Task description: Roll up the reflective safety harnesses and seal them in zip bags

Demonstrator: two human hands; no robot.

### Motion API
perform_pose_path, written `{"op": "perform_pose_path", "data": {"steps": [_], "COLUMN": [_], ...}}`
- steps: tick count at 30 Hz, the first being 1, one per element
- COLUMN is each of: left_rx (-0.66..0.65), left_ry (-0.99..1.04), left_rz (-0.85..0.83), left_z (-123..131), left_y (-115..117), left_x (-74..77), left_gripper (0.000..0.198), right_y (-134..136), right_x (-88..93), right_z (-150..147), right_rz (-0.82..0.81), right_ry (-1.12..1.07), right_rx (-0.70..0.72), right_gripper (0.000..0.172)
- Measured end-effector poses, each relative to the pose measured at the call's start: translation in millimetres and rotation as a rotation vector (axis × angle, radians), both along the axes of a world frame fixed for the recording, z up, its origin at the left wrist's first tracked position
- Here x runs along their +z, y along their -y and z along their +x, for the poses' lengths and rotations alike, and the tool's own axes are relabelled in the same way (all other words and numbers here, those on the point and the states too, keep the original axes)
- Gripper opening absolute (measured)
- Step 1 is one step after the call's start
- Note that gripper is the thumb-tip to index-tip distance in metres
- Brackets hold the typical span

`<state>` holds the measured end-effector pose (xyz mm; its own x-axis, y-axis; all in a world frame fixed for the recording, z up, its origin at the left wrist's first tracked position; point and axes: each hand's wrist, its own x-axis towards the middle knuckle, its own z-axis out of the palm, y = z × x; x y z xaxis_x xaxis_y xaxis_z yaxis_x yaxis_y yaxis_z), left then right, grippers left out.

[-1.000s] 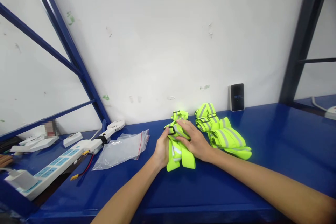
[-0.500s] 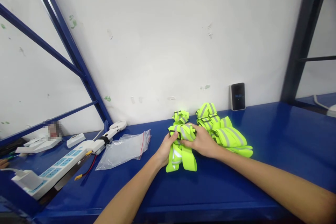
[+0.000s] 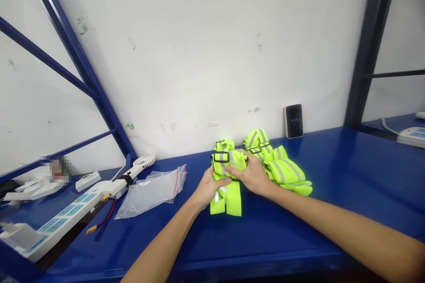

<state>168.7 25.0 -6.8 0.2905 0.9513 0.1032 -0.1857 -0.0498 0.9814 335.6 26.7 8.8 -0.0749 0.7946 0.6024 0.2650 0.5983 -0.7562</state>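
**Left hand (image 3: 209,189) and right hand (image 3: 251,175) grip a folded hi-vis vest (image 3: 229,201)**

Both hands are on the vest at center, on a blue bench (image 3: 308,234). The left hand is curled around the near side of the bundle, fingers closed against the fabric. The right hand lies over the upper part from the right, fingers partly spread and pressing down, with its fingertips close to the left hand. A black buckle (image 3: 221,157) sits at the top of the bundle, and two loose straps (image 3: 226,203) run down below the hands onto the bench.

Just to the right, touching the held vest, lies a second vest pile (image 3: 280,170). Behind it, a black device (image 3: 294,120) stands against the wall. To the left are a clear plastic bag (image 3: 151,194), a white fan (image 3: 145,160) and a power strip (image 3: 66,214). Another power strip (image 3: 411,137) sits at far right.
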Motion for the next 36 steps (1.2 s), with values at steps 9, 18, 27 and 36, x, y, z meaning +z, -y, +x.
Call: {"op": "perform_pose_path", "data": {"steps": [9, 18, 27, 36], "left_rx": [0.011, -0.049, -0.101, -0.112], "left_ry": [-0.037, -0.047, -0.039, -0.056], "left_rz": [-0.016, -0.048, -0.099, -0.052], "left_z": [-2.3, -4.1, -7.4, -5.7], "left_y": [-4.5, -5.7, -6.5, -3.1], "left_x": [-3.7, -6.0, -2.1, -1.2], "left_gripper": [0.036, 0.032, 0.045, 0.042], "right_y": [4.9, 0.2, 0.6, 0.3], "right_x": [-1.8, -0.5, 1.9, 4.9], "right_z": [1.9, 2.0, 3.6, 2.9], "right_rz": [0.089, 0.105, 0.093, 0.027], "right_ry": [0.07, 0.096, 0.097, 0.016], "right_rx": [0.067, -0.108, -0.114, -0.088], "right_gripper": [0.046, 0.042, 0.042, 0.041]}}
